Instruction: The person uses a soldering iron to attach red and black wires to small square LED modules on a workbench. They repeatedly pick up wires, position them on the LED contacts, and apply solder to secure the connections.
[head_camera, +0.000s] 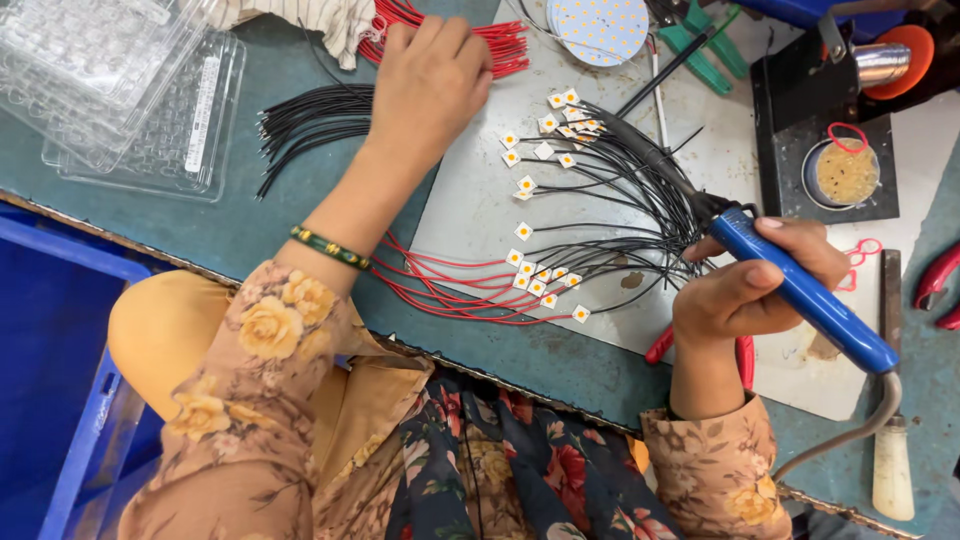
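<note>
My right hand (755, 285) grips a blue-handled soldering iron (800, 290), its dark tip slanting up and left over a fan of black wires (630, 200). Small white square LED chips (525, 185) with wires attached lie on a grey metal sheet (470, 215). Red wires (440, 290) trail off the sheet's front edge. My left hand (432, 75) reaches to the far side and rests on a bundle of loose red wires (505, 45), beside a bundle of loose black wires (310, 125). Whether its fingers pinch a wire is hidden.
Clear plastic trays (130, 90) are stacked at the far left. A round white LED board (600, 25) and green-handled pliers (705, 45) lie at the back. A black iron stand with a tin of sponge (845, 172) is at right. Red-handled cutters (935, 280) sit at the right edge. A blue crate (60, 380) stands below the table.
</note>
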